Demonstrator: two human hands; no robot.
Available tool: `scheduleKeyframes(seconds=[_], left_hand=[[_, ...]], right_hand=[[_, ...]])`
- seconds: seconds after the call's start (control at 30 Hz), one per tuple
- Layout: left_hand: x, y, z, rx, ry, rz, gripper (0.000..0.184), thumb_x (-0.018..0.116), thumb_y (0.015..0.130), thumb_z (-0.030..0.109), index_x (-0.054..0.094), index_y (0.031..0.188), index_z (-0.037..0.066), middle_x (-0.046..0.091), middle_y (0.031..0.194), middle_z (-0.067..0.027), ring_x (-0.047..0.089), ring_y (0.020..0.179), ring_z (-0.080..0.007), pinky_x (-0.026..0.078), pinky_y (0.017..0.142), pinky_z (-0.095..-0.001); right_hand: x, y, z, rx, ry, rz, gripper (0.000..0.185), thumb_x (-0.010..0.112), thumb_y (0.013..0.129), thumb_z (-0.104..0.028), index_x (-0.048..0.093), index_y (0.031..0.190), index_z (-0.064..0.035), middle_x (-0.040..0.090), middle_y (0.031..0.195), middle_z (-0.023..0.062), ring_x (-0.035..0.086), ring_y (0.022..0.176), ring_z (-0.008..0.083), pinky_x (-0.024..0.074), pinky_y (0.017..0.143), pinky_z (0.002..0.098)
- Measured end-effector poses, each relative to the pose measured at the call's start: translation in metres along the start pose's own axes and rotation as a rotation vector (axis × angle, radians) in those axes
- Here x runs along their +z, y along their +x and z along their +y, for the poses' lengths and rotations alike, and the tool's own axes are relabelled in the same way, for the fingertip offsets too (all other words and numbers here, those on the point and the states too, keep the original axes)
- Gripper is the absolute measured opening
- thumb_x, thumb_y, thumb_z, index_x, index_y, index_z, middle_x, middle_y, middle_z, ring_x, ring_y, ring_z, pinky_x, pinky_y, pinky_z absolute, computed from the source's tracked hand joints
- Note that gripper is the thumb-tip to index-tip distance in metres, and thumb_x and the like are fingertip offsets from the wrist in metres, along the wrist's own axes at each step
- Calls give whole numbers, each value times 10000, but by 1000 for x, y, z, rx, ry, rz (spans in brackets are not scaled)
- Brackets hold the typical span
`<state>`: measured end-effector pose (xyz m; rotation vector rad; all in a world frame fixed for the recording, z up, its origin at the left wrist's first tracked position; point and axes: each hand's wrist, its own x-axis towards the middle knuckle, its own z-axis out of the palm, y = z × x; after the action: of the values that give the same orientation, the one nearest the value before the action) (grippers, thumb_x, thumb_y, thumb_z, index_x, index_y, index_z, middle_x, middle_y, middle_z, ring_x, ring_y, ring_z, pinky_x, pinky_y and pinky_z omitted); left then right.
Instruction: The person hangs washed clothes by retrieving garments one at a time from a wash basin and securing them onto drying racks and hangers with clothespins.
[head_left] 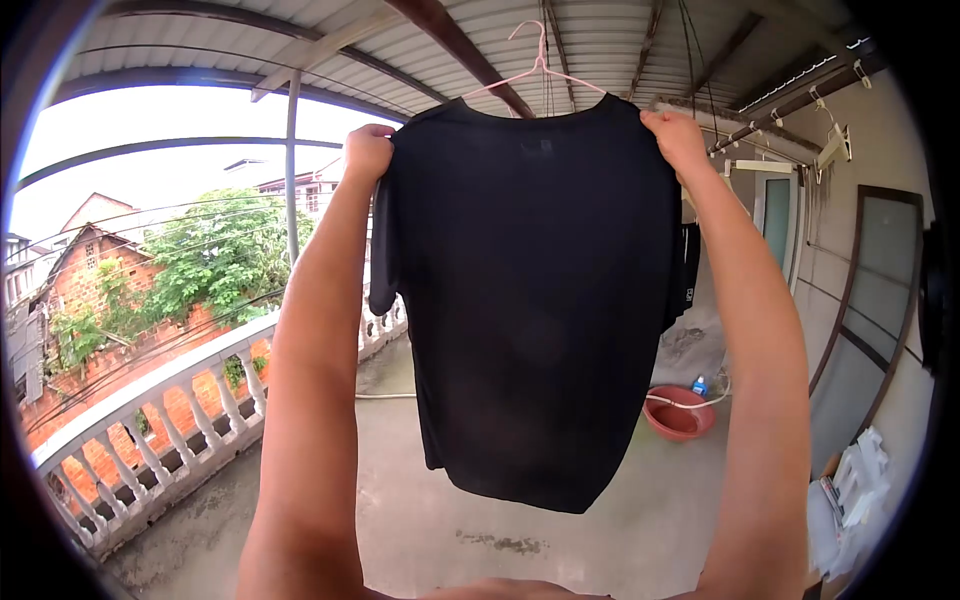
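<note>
A black T-shirt [530, 300] hangs spread out in front of me on a pink hanger [541, 68], whose hook and sloping arms show above the neckline. My left hand [368, 152] pinches the shirt at its left shoulder. At the right shoulder, my right hand [675, 138] grips the cloth between thumb and fingers. Both arms are raised and stretched forward. The lower part of the hanger is hidden inside the shirt.
A white balustrade [160, 430] runs along the left. Behind the shirt at right, a red basin [680, 415] with a hose stands on the concrete floor. Clips and hangers hang from a pole [800, 100] at upper right. White foam pieces [862, 480] lean by the right wall.
</note>
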<state>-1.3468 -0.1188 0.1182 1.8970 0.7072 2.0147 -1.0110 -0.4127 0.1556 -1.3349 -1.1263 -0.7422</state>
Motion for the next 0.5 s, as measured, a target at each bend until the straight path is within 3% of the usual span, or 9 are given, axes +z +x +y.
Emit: scheduleKeyframes(seconds=[0.13,0.2,0.4,0.5], left_hand=[[-6,34,-15,73,-26,0,304,564,651,4,688,923,59,677,873,-116,641,799,-224,489,719,-310],[-9,37,-28,96,65,61,289,534,673,10,686,916,54,672,891,-134,639,845,-242,485,763,-319],[-5,24,-87,59,166,-22,306,535,676,32,688,934,91,663,939,-142,630,897,-258,478,814,-340],[0,10,-111,48,251,-79,292,582,662,58,687,932,90,663,958,-116,631,891,-235,479,814,-333]], right_hand=[[29,23,-15,-63,-59,9,463,565,786,-436,609,710,19,589,632,122,575,641,259,436,614,367],[47,24,-23,-80,-116,-20,464,562,785,-439,611,717,17,592,635,122,580,650,260,438,618,368],[89,13,0,-56,-109,-118,450,584,795,-429,612,705,11,597,638,119,579,635,241,441,610,349],[97,-5,10,-211,-181,-124,447,602,795,-436,613,690,-2,596,616,94,563,591,207,434,571,334]])
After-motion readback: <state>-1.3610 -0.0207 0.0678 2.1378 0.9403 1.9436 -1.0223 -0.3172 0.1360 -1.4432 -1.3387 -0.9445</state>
